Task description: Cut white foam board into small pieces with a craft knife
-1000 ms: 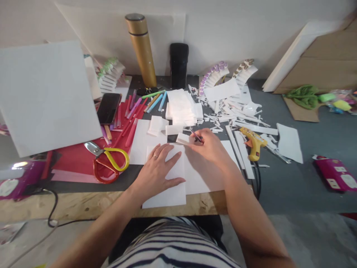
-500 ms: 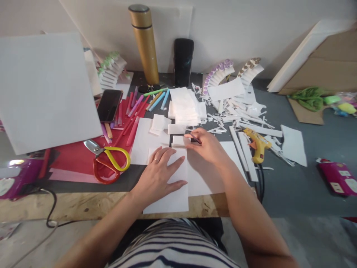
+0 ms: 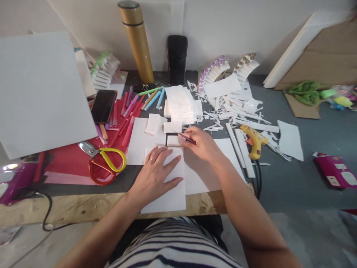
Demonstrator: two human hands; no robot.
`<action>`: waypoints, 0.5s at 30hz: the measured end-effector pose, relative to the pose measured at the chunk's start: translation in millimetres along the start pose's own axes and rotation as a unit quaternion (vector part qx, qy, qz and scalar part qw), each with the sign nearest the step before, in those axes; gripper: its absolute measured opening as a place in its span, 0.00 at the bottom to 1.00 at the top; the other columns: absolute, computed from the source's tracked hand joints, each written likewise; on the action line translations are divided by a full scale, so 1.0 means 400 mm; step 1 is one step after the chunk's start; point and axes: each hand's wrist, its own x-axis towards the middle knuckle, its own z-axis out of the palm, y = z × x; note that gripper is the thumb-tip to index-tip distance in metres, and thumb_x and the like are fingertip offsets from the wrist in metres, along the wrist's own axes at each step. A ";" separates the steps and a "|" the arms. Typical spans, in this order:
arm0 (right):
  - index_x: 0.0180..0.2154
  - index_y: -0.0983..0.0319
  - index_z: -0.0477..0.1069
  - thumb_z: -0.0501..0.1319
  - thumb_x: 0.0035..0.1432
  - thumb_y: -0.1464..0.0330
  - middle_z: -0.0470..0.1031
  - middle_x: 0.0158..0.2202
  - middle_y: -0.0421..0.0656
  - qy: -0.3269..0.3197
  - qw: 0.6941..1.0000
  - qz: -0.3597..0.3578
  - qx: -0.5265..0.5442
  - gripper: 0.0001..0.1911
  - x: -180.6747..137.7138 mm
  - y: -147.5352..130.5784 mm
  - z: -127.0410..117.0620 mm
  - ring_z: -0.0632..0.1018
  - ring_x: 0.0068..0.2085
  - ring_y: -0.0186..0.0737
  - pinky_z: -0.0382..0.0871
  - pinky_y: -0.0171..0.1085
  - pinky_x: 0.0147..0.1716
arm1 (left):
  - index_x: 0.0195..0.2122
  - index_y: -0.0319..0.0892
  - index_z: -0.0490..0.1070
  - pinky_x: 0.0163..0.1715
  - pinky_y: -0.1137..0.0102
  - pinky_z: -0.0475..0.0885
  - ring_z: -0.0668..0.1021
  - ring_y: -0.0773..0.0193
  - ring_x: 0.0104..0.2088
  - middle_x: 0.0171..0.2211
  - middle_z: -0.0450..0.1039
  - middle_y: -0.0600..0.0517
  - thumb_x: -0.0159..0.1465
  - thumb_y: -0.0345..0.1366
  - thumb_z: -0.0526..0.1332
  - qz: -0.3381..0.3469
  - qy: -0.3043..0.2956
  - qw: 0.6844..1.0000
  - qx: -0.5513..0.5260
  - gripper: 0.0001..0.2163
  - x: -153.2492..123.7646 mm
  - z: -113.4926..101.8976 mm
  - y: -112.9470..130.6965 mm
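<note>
My left hand lies flat with fingers spread on a white sheet of paper at the table's near edge. My right hand is closed in a pinch on a thin dark pen, its tip pointing left toward a small white block just above the sheet's top edge. A larger white sheet lies under my right wrist.
Yellow-handled scissors rest on red paper at left, beside a phone and markers. A stack of white pieces, scraps, a yellow glue gun, a gold flask and a large white board surround.
My right hand with the pen has shifted left, and the small white block now lies squarely along the sheet's top edge. My left hand stays flat on the sheet.
</note>
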 end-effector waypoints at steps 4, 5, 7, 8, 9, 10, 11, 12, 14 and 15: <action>0.52 0.56 0.78 0.62 0.64 0.67 0.74 0.53 0.45 -0.005 1.000 -0.014 -0.024 0.15 0.000 -0.002 -0.001 0.78 0.41 0.41 0.68 0.39 0.41 | 0.61 0.41 0.69 0.66 0.43 0.61 0.66 0.44 0.62 0.58 0.67 0.39 0.68 0.46 0.62 0.011 0.005 1.000 0.010 0.23 -0.001 0.000 0.001; 0.52 0.56 0.78 0.62 0.64 0.67 0.74 0.53 0.45 -0.005 0.999 -0.017 -0.027 0.15 0.000 -0.001 -0.001 0.78 0.41 0.41 0.68 0.39 0.41 | 0.61 0.40 0.69 0.66 0.43 0.61 0.67 0.44 0.62 0.58 0.67 0.38 0.68 0.46 0.61 0.012 0.005 1.000 0.013 0.24 -0.001 0.000 0.002; 0.53 0.56 0.78 0.62 0.65 0.67 0.74 0.53 0.45 -0.003 0.999 -0.022 -0.034 0.16 0.000 0.001 0.002 0.78 0.41 0.42 0.69 0.39 0.41 | 0.61 0.38 0.67 0.66 0.44 0.61 0.67 0.44 0.62 0.58 0.66 0.38 0.68 0.46 0.61 0.007 0.008 1.000 0.015 0.24 -0.001 -0.001 0.005; 0.53 0.56 0.78 0.61 0.65 0.67 0.74 0.53 0.45 -0.001 0.999 -0.023 -0.037 0.16 0.000 0.003 0.003 0.78 0.42 0.42 0.69 0.39 0.41 | 0.62 0.38 0.66 0.65 0.44 0.62 0.66 0.43 0.63 0.59 0.65 0.36 0.68 0.46 0.61 0.000 0.010 1.000 0.017 0.25 -0.001 -0.001 0.007; 0.53 0.56 0.77 0.61 0.66 0.67 0.74 0.53 0.45 0.000 0.999 -0.024 -0.039 0.16 -0.001 0.003 0.004 0.78 0.42 0.42 0.69 0.39 0.41 | 0.62 0.37 0.66 0.65 0.44 0.63 0.65 0.42 0.64 0.61 0.63 0.35 0.68 0.46 0.61 -0.008 0.012 1.000 0.020 0.25 0.000 -0.002 0.008; 0.54 0.56 0.77 0.61 0.66 0.67 0.74 0.53 0.45 0.002 0.999 -0.024 -0.041 0.16 -0.001 0.003 0.004 0.78 0.42 0.42 0.69 0.39 0.41 | 0.62 0.37 0.66 0.64 0.44 0.64 0.63 0.40 0.65 0.63 0.60 0.34 0.68 0.47 0.61 -0.015 0.012 1.000 0.023 0.25 0.000 -0.002 0.010; 0.54 0.56 0.78 0.61 0.66 0.67 0.74 0.53 0.45 0.004 0.999 -0.022 -0.042 0.16 -0.001 0.003 0.005 0.78 0.42 0.42 0.69 0.39 0.41 | 0.62 0.37 0.66 0.64 0.45 0.64 0.62 0.39 0.66 0.65 0.57 0.32 0.68 0.47 0.61 -0.021 0.011 0.999 0.026 0.26 0.001 -0.003 0.011; 0.53 0.56 0.78 0.61 0.66 0.67 0.74 0.53 0.45 0.005 0.999 -0.019 -0.043 0.16 -0.001 0.002 0.005 0.78 0.42 0.42 0.69 0.38 0.41 | 0.62 0.38 0.66 0.63 0.45 0.65 0.60 0.38 0.67 0.66 0.54 0.32 0.68 0.47 0.62 -0.026 0.009 0.999 0.028 0.26 0.002 -0.003 0.012; 0.53 0.56 0.78 0.62 0.66 0.67 0.74 0.53 0.45 0.005 0.999 -0.014 -0.047 0.16 -0.002 0.000 0.004 0.79 0.42 0.41 0.69 0.38 0.41 | 0.62 0.40 0.66 0.63 0.44 0.65 0.58 0.37 0.69 0.67 0.52 0.32 0.67 0.47 0.62 -0.035 0.005 0.999 0.030 0.26 0.002 -0.003 0.014; 0.53 0.56 0.78 0.62 0.66 0.67 0.74 0.53 0.45 0.004 0.999 -0.012 -0.049 0.16 -0.002 -0.001 0.003 0.79 0.42 0.42 0.69 0.38 0.42 | 0.61 0.41 0.67 0.63 0.43 0.64 0.57 0.36 0.69 0.67 0.53 0.33 0.67 0.48 0.63 -0.040 0.005 0.999 0.031 0.25 0.002 -0.003 0.015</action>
